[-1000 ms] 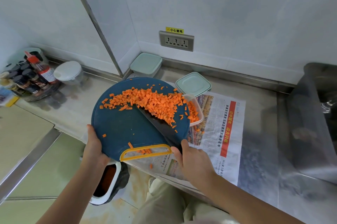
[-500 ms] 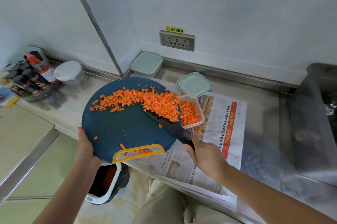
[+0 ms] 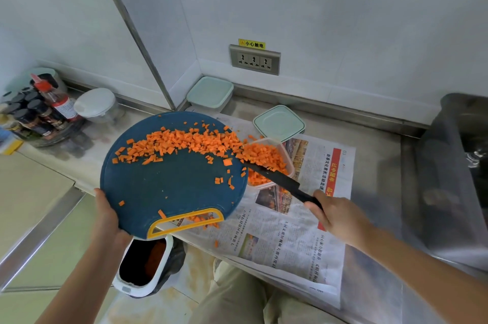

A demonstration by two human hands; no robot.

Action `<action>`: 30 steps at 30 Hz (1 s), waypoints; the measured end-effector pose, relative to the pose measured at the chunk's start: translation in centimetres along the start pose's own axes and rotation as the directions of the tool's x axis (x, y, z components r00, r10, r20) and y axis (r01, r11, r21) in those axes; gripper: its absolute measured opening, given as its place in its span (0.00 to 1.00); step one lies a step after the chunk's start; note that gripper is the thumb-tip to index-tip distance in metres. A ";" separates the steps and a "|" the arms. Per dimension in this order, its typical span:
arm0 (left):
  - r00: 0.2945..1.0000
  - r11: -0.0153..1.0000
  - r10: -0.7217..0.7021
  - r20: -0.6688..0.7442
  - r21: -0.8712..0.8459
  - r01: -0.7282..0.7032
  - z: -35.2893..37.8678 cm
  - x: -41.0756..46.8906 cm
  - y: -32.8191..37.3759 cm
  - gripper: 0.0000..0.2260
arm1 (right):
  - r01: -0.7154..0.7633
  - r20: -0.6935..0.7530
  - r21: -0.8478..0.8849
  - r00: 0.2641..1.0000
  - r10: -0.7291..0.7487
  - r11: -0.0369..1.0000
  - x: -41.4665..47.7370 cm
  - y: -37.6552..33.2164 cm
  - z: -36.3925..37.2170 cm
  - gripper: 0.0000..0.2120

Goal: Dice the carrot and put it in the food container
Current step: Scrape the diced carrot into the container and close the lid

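1. A round dark-blue cutting board [image 3: 171, 189] with a yellow handle slot is seen in the centre of the frame. Its lower part juts out past the counter edge.
2. The board's lower-left rim is clasped by the left hand [image 3: 105, 215]. The fingers are mostly hidden under the board.
3. The diced carrot [image 3: 184, 142] is spread in a curved band across the upper half of the board, from its left side to its right edge.
4. A clear food container [image 3: 290, 162] is set just right of the board, centre right of the frame, on a newspaper [image 3: 303, 234]. It touches or sits partly under the board's right rim. It is already heaped with carrot dice.
5. A black knife [image 3: 280, 178] is gripped by its handle in the right hand [image 3: 338, 218], right of centre. The blade is stretched up and to the left across the container's near side, and its tip is buried among the dice at the board's right edge.
6. A few stray dice are scattered on the lower part of the board, around the yellow slot and on the newspaper below it.
7. Two containers with pale-green lids [image 3: 278, 123] are placed by the wall above the board. A triple socket [image 3: 254, 59] is mounted above them.
8. Spice bottles [image 3: 34, 112] and a white-lidded tub [image 3: 95, 103] are grouped at the left.
9. An open bin [image 3: 144, 265] is seen at the bottom centre, below the board.
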State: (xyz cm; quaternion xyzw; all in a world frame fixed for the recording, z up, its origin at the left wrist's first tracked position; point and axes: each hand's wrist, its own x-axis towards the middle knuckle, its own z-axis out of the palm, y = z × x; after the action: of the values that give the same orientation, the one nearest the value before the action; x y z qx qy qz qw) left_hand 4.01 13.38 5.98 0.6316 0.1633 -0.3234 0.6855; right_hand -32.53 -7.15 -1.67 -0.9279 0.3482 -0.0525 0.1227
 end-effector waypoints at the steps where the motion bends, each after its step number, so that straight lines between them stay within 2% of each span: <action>1: 1.000 1.000 -0.010 -0.005 -0.006 0.009 -0.1 0.2 0.1 0.22 | -0.031 0.066 0.026 0.997 0.029 0.999 0.0 0.3 -0.7 0.29; 3: 1.000 1.000 -0.017 -0.008 -0.008 0.017 -0.1 0.2 0.2 0.23 | -0.123 0.252 0.149 0.964 0.083 0.981 0.2 0.5 -2.3 0.18; 5: 1.000 1.000 -0.013 -0.007 -0.001 0.013 -0.2 0.4 0.4 0.24 | -0.237 0.331 0.328 0.935 0.124 0.915 0.8 0.3 -3.8 0.17; 6: 1.000 1.000 -0.012 -0.005 0.001 0.012 -0.3 0.4 0.4 0.24 | -0.327 0.373 0.446 0.914 0.159 0.833 1.1 0.3 -4.4 0.18; 8: 1.000 1.000 -0.011 0.011 0.007 0.011 -0.5 0.8 0.3 0.25 | -0.538 0.539 0.642 0.824 0.177 0.546 1.7 0.6 -5.5 0.20; 9: 0.999 1.000 -0.010 0.033 0.012 0.010 -0.6 1.0 0.2 0.26 | -0.611 0.610 0.678 0.778 0.151 0.409 2.1 0.8 -6.0 0.21; 11: 0.998 1.000 -0.008 0.063 0.021 0.006 -0.8 1.4 0.0 0.27 | -0.691 0.691 0.676 0.715 0.105 0.258 2.7 1.4 -7.0 0.22; 14: 0.998 0.999 -0.019 0.063 0.027 0.017 -0.9 1.7 0.0 0.27 | -0.729 0.731 0.658 0.679 0.071 0.192 3.1 1.7 -7.7 0.23; 16: 0.998 0.999 -0.034 0.045 0.027 0.033 -0.8 1.7 -0.1 0.26 | -0.697 0.702 0.682 0.709 0.068 0.223 3.0 1.2 -8.1 0.23; 18: 0.998 0.998 -0.052 0.034 0.024 0.051 -0.8 1.5 -0.2 0.25 | -0.605 0.614 0.735 0.785 0.079 0.306 2.9 -0.4 -8.4 0.23; 19: 0.998 0.998 -0.054 0.033 0.027 0.053 -0.7 1.5 -0.3 0.25 | -0.539 0.550 0.752 0.830 0.089 0.379 2.8 -1.5 -8.5 0.23; 21: 0.997 0.998 -0.063 0.041 0.018 0.062 -0.3 1.3 -0.6 0.25 | -0.351 0.378 0.701 0.921 0.094 0.621 2.9 -4.3 -8.7 0.22; 22: 0.996 0.997 -0.070 0.050 0.019 0.069 0.1 1.1 -0.7 0.24 | -0.242 0.293 0.626 0.954 0.064 0.741 3.0 -5.6 -8.7 0.21; 24: 0.994 0.997 -0.068 0.090 0.028 0.066 0.9 0.6 -1.1 0.24 | -0.074 0.212 0.463 0.977 -0.029 0.883 3.3 -8.4 -8.3 0.21; 26: 0.988 0.998 -0.057 0.142 0.027 0.053 1.7 0.3 -1.5 0.25 | 0.003 0.200 0.339 0.977 -0.075 0.941 3.8 -11.2 -7.7 0.22; 30: 0.986 0.998 -0.066 0.155 0.015 0.065 3.1 -0.2 -2.3 0.27 | 0.095 0.151 0.237 0.980 -0.133 0.967 4.6 -16.8 -6.2 0.22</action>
State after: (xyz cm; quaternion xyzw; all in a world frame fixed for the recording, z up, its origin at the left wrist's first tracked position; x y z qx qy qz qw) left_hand 1.78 10.48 4.82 0.6021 0.1286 -0.3947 0.6820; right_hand -19.59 0.88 8.83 -0.9272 0.2743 -0.0221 0.2541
